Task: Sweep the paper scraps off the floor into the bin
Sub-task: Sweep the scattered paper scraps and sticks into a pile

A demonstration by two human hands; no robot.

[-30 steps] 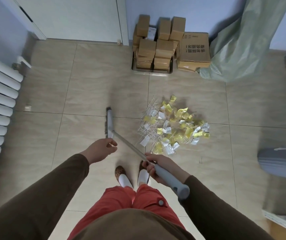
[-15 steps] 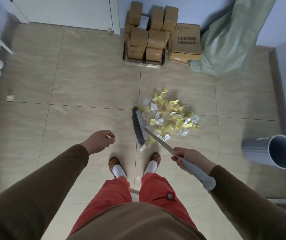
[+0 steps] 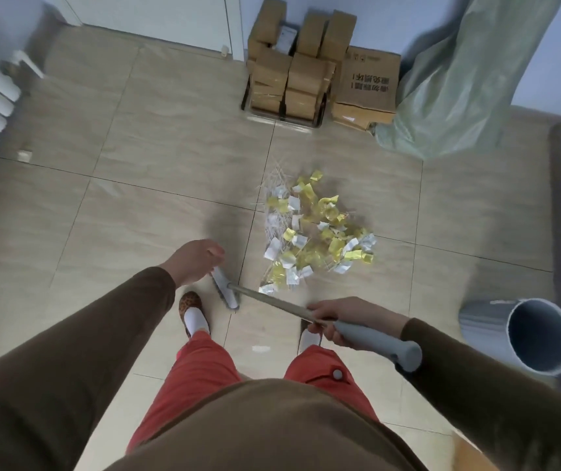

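Head view, looking down at a tiled floor (image 3: 157, 137). Right hand (image 3: 340, 317) closed around the shaft of a short broom (image 3: 272, 302), just ahead of its grey grip sleeve; left hand (image 3: 196, 261) loosely curled and holding nothing, fingertips (image 3: 216, 251) just above the far end of the broom head (image 3: 224, 288), contact not clear. Broom shaft running from about 4 o'clock at the grip to 10 o'clock at the head; head's long axis crossing it, roughly 11 to 5 o'clock, bristle side blurred and not readable. Paper scraps (image 3: 316, 232), yellow and white among thin pale sticks, heaped in one loose pile at about 12 to 1 o'clock from the right hand and at 1 to 2 o'clock from the broom head, nearest pieces just beside the shaft. One stray white scrap (image 3: 260, 349) between the feet. Bin (image 3: 527, 331) lying on its side at 3 o'clock of the pile, well apart from it, long axis near 9 to 3 o'clock, open mouth turned toward 4 o'clock and the viewer, not toward the pile. Probable next stroke: head carried behind the pile on its 9 o'clock side, then driven toward 3 o'clock; right hand the nearer to both pile and bin. Cardboard boxes (image 3: 292, 79) and green sack (image 3: 459, 90) against the wall at 12 o'clock, clear of that path.
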